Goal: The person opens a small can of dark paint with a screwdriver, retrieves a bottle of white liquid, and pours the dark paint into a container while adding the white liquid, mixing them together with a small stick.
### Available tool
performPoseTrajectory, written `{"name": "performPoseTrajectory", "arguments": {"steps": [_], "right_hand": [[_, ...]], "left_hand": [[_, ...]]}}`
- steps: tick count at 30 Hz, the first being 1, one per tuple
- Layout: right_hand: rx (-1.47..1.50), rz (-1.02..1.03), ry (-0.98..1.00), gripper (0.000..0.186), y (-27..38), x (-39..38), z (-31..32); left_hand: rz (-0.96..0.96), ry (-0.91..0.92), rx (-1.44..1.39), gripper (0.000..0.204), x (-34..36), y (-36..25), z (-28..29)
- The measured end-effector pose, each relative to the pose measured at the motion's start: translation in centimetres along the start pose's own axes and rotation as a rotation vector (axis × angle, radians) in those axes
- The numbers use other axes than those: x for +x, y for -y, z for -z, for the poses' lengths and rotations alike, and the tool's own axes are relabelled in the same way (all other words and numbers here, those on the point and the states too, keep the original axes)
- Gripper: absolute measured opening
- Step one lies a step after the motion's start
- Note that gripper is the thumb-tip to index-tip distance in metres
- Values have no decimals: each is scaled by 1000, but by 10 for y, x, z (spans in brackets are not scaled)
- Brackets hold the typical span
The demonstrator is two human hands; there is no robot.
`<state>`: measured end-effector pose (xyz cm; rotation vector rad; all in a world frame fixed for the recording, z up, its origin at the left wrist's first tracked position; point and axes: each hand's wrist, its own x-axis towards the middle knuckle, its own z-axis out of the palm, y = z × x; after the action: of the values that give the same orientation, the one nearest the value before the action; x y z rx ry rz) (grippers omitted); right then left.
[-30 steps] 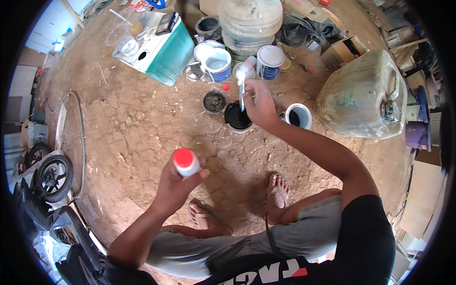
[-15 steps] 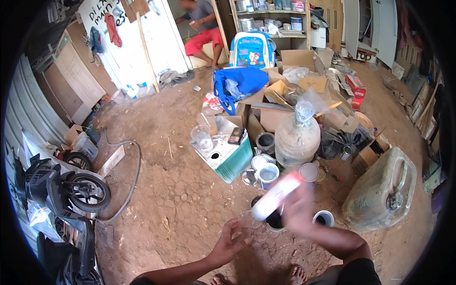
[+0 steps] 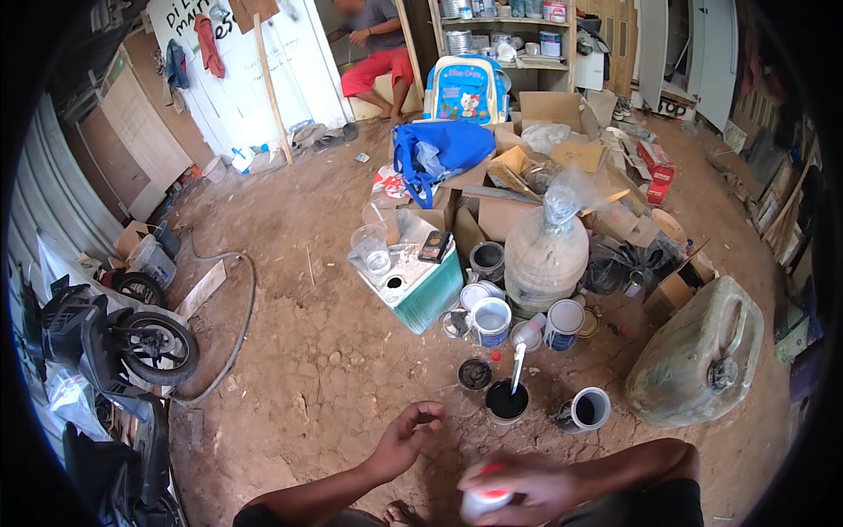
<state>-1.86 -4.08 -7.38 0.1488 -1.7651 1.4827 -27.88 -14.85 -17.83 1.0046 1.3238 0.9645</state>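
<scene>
Much cracked dirt floor spreads beneath the left grip, loosely parted, and the right grip, wrapped around a red-capped white bottle (blurred); beyond sit cardboard boxes, wooden shelves, a motorcycle.

Head view: left of 2 fisheyes worn on my head | faces ahead and down | near: my left hand and right hand, low in view | middle: dirt floor | far: shelves at the top edge | straight lines bow toward the rim
</scene>
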Motion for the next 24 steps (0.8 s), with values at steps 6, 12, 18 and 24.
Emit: {"name": "performPoseTrajectory", "arguments": {"steps": [6,12,18,24], "right_hand": [[-102,-264,30,69,21,-4,-25],[-109,-192,-478,42,37,25,-11],[-258,-2,-226,31,14,3,-41],[-293,192,-190,27,-12,-21,-46]], "left_hand": [[-25,-11,-44,26,-6,-3,-6],[-11,55,-128,27,-14,-19,-15],[5,71,-199,26,-6,-20,-15],[-5,142,-157,26,-12,-22,-19]]}}
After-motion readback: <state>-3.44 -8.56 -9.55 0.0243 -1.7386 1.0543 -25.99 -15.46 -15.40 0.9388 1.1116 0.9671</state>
